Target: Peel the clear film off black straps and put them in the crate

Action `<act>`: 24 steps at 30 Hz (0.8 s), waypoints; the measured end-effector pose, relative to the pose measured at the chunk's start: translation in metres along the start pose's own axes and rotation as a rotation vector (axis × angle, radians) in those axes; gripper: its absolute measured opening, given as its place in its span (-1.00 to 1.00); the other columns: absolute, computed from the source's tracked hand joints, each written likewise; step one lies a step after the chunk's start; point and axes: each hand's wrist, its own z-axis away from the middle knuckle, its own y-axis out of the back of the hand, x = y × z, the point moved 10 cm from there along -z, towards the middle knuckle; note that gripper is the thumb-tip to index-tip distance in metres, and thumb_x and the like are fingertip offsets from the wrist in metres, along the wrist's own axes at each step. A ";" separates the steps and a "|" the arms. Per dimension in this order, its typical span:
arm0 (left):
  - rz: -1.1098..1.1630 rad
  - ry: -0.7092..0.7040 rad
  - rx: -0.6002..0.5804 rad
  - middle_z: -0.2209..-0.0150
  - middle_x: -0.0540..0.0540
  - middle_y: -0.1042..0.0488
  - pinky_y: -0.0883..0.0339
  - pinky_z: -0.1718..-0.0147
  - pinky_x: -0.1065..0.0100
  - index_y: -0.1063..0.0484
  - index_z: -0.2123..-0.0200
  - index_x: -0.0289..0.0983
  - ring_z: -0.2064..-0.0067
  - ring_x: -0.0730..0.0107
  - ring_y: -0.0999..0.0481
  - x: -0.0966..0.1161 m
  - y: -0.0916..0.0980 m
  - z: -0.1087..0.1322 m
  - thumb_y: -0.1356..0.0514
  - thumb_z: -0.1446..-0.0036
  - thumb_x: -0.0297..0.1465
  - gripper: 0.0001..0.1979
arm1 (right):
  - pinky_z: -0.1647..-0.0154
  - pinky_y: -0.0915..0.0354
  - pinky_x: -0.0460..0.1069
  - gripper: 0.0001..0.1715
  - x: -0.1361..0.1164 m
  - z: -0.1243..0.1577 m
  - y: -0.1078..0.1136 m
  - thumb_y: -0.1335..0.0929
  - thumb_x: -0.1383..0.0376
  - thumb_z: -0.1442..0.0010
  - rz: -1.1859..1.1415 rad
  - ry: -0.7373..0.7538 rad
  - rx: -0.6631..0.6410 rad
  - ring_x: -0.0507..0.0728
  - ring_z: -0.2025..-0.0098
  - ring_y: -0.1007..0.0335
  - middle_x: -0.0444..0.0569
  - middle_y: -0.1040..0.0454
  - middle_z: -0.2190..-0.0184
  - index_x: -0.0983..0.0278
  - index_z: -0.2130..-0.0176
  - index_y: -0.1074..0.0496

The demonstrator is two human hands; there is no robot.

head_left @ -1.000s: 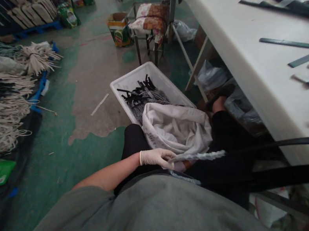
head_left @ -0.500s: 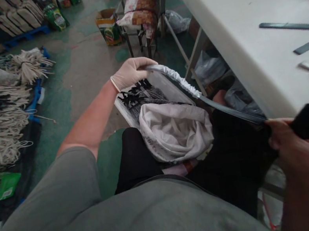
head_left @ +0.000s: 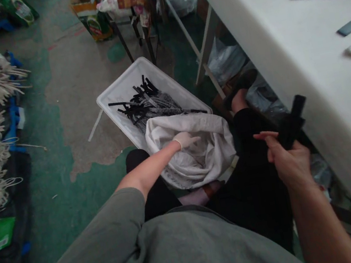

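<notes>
On lap, near centre: white cloth sack (head_left: 208, 162), mouth open. Gloved left hand (head_left: 185, 139) flat on cloth, fingers loosely spread. Bare right hand (head_left: 286, 162) curled round black strip (head_left: 292, 122) beside white table (head_left: 261, 21). Best hold sack mouth wide, grip strip firmly.

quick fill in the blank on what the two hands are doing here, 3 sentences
1. The left hand wears a white ____ and reaches into the pale cloth bag.
2. The right hand is bare and grips a ____ strip beside the table.
3. The white bin with loose black strips stands on the ____, not on the table.

Missing words: glove; black; floor
</notes>
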 end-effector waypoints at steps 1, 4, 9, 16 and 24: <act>0.079 0.058 -0.001 0.64 -0.06 -0.34 -0.21 0.22 0.30 -0.36 0.70 -0.22 0.27 0.19 -0.45 -0.011 -0.018 0.003 -0.38 0.11 -0.33 -0.71 | 0.66 0.04 -0.11 -0.63 0.002 0.008 0.010 -0.39 0.08 -0.16 0.002 0.014 0.051 -0.09 0.66 -0.04 -0.02 -0.54 0.37 0.31 0.18 -0.55; 0.321 0.356 0.069 0.62 -0.07 -0.36 -0.21 0.14 0.27 -0.35 0.68 -0.19 0.14 0.08 -0.46 -0.052 -0.051 0.008 -0.33 0.09 -0.29 -0.74 | 0.62 -0.01 -0.10 -0.67 0.008 0.027 0.031 -0.37 0.11 -0.21 0.060 0.057 0.146 -0.08 0.65 -0.08 -0.03 -0.53 0.41 0.32 0.22 -0.53; 0.467 0.615 0.093 0.74 0.03 -0.17 -0.28 0.17 0.29 -0.29 0.75 -0.17 0.24 0.15 -0.51 -0.073 -0.063 0.020 -0.20 0.03 -0.37 -0.70 | 0.56 -0.09 -0.08 -0.67 0.016 0.035 0.040 -0.34 0.10 -0.24 0.124 0.073 0.195 -0.06 0.63 -0.12 -0.06 -0.51 0.42 0.31 0.21 -0.52; 0.888 0.646 0.012 0.40 -0.08 -0.51 -0.34 0.14 0.25 -0.45 0.43 -0.30 0.30 0.29 -0.54 -0.034 -0.007 0.076 -0.23 0.03 -0.42 -0.94 | 0.55 -0.11 -0.08 -0.62 0.020 0.029 0.036 -0.33 0.06 -0.23 0.118 0.046 0.176 -0.05 0.62 -0.11 -0.06 -0.51 0.42 0.29 0.18 -0.52; 0.585 0.246 0.247 0.44 0.03 -0.49 -0.30 0.36 0.43 -0.57 0.21 -0.27 0.44 0.48 -0.40 0.035 0.154 0.159 -0.33 0.10 -0.32 -0.69 | 0.57 -0.02 0.01 -0.69 0.018 0.024 0.024 -0.37 0.04 -0.16 0.028 -0.067 0.030 0.03 0.61 -0.08 0.03 -0.49 0.44 0.21 0.27 -0.51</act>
